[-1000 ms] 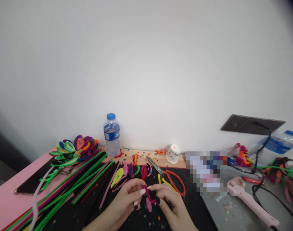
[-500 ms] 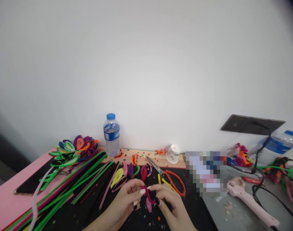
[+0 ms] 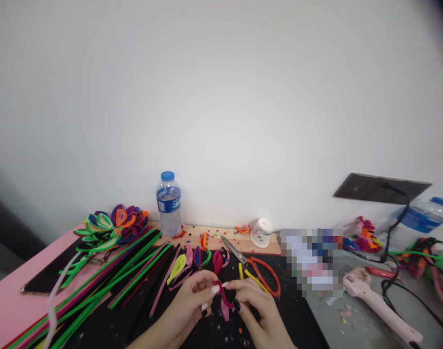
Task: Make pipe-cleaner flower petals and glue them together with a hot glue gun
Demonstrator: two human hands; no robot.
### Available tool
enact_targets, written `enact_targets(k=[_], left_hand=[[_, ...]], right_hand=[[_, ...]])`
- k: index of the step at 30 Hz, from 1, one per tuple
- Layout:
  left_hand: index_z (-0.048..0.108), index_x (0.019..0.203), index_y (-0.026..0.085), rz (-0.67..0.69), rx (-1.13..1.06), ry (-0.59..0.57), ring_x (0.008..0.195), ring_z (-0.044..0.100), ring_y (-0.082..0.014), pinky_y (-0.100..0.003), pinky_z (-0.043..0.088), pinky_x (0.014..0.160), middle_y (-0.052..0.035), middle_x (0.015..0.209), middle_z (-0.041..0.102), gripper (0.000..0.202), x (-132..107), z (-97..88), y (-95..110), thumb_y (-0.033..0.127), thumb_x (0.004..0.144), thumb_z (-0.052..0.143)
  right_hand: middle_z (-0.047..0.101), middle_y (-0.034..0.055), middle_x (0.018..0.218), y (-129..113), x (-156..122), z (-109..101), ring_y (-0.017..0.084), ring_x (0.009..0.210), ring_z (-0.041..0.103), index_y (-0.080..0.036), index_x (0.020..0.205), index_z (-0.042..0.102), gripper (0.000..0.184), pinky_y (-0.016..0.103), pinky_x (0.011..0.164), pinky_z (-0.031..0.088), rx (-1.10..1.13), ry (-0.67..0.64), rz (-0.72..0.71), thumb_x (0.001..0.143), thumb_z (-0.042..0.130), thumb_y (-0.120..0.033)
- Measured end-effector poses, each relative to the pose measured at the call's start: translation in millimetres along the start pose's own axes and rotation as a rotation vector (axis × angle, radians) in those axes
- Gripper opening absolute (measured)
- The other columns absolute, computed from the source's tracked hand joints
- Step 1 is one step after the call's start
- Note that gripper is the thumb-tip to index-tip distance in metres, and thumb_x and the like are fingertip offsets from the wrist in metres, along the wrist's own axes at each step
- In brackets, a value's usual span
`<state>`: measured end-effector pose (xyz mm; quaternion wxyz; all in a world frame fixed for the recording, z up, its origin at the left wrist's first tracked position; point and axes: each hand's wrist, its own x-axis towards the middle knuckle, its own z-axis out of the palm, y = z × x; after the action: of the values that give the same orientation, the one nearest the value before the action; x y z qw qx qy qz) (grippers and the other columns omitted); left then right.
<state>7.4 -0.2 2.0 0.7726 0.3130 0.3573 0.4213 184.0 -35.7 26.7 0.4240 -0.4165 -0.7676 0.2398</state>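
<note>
Between my hands a short magenta pipe cleaner [image 3: 223, 293] is bent in a curve. My left hand [image 3: 188, 303] pinches its upper end between thumb and finger. The fingers of my right hand [image 3: 260, 305] close on its lower end. A pink pipe-cleaner loop [image 3: 226, 311] shows just below the curve; whether it is joined to it I cannot tell. Beyond my hands lie bent loops in yellow [image 3: 177, 269], magenta [image 3: 217, 260] and blue [image 3: 197, 257]. Scissors with orange handles [image 3: 267, 276] rest open past my right hand.
Long pipe cleaners [image 3: 108, 286] and a pipe-cleaner flower bunch [image 3: 116, 225] lie at left. A water bottle [image 3: 169, 206] and an upturned paper cup [image 3: 261, 232] stand by the wall. At right are a pink glue gun [image 3: 383, 308], a black cable [image 3: 388, 232] and another bottle [image 3: 425, 218].
My right hand has shifted very slightly against the magenta pipe cleaner. Both hands keep their pinch, and the things on the table stay where they were.
</note>
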Motion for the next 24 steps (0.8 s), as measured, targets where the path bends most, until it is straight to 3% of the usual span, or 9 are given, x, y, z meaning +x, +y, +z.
enact_targets(k=[9, 18, 24], left_hand=[[0.064, 0.074, 0.015, 0.002, -0.004, -0.009, 0.045, 0.031, -0.0044, -0.018, 0.025, 0.043, 0.0074, 0.053, 0.043, 0.027, -0.4, -1.2, -2.3, 0.029, 0.059, 0.081], [0.058, 0.064, 0.015, 0.005, 0.011, -0.013, 0.042, 0.030, -0.0038, -0.017, 0.027, 0.043, 0.0085, 0.048, 0.042, 0.028, -1.6, 1.4, 0.5, 0.030, 0.059, 0.081], [0.058, 0.065, 0.015, 0.015, 0.008, -0.031, 0.042, 0.029, -0.0037, -0.017, 0.027, 0.042, 0.0087, 0.049, 0.042, 0.027, -0.2, 0.2, -1.7, 0.030, 0.060, 0.080]], right_hand=[[0.068, 0.0078, 0.098, 0.9, 0.3, -3.1, 0.019, 0.085, 0.062, -0.022, 0.079, 0.054, 0.014, 0.032, 0.078, 0.049, -0.039, -0.043, -0.046, 0.084, 0.045, -0.011], [0.066, 0.0085, 0.098, 1.7, 1.0, -4.7, 0.019, 0.081, 0.060, -0.021, 0.081, 0.054, 0.015, 0.032, 0.074, 0.049, -0.059, -0.067, -0.094, 0.085, 0.043, -0.012], [0.061, 0.0089, 0.101, -0.7, -0.3, 0.3, 0.016, 0.078, 0.059, -0.020, 0.078, 0.054, 0.017, 0.026, 0.072, 0.049, -0.032, -0.058, -0.090, 0.082, 0.044, -0.008]])
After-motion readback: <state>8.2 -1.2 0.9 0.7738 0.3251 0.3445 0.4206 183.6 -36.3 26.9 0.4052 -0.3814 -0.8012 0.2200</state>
